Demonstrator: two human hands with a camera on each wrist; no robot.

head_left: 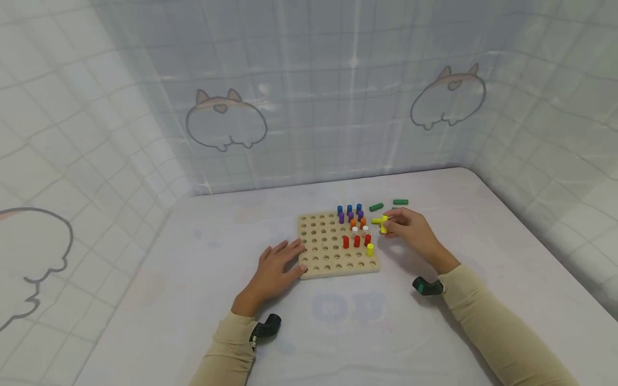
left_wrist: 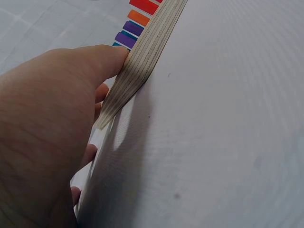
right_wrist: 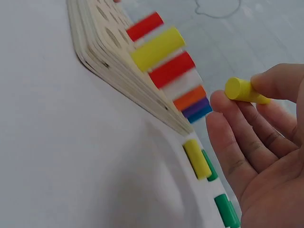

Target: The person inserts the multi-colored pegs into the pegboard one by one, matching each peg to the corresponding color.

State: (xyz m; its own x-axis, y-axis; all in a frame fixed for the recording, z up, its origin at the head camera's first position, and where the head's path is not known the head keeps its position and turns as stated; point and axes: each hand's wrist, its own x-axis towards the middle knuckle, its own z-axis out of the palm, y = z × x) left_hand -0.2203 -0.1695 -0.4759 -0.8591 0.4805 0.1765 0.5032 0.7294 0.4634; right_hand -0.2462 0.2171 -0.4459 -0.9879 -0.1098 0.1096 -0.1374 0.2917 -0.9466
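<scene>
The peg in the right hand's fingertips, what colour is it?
Yellow: the peg pinched by the right hand shows best in the right wrist view.

Pale wooden pegboard studded with blue, purple, orange, white, red and yellow pegs. Loose yellow peg pinched in fingers, another yellow peg and two green pegs lying on whitish tablecloth. Beige sleeves. Grey-checked backdrop with cartoon outlines.

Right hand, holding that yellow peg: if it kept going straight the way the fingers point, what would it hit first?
The right hand points left toward the wooden board. Probably it would first meet the loose yellow peg lying beside the board, then the standing pegs; depth is hard to judge.
</scene>
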